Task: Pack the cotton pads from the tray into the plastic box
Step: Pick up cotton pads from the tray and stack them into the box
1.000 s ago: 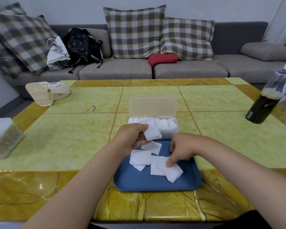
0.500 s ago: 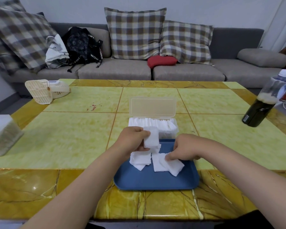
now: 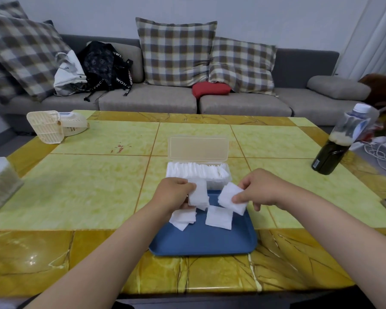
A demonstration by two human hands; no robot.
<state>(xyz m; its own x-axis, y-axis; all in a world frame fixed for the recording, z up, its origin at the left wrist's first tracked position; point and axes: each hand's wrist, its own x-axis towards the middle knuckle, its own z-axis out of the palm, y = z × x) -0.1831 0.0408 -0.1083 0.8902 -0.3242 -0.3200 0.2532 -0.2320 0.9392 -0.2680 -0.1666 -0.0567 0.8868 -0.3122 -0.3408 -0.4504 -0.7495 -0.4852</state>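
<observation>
A blue tray lies near the table's front edge with a few white cotton pads loose on it. Behind it stands the clear plastic box, lid up, packed with a row of pads. My left hand grips a small stack of pads just above the tray's far edge. My right hand pinches another pad lifted off the tray, to the right of the left hand's stack.
A dark bottle stands at the table's right edge. A cream fan-like device lies at the far left, a white-topped container at the left edge. A sofa with checked cushions runs behind the table.
My right hand has picked a pad off the tray and lifted it up and to the right. My left hand keeps holding its stack, slightly lower over the tray.
</observation>
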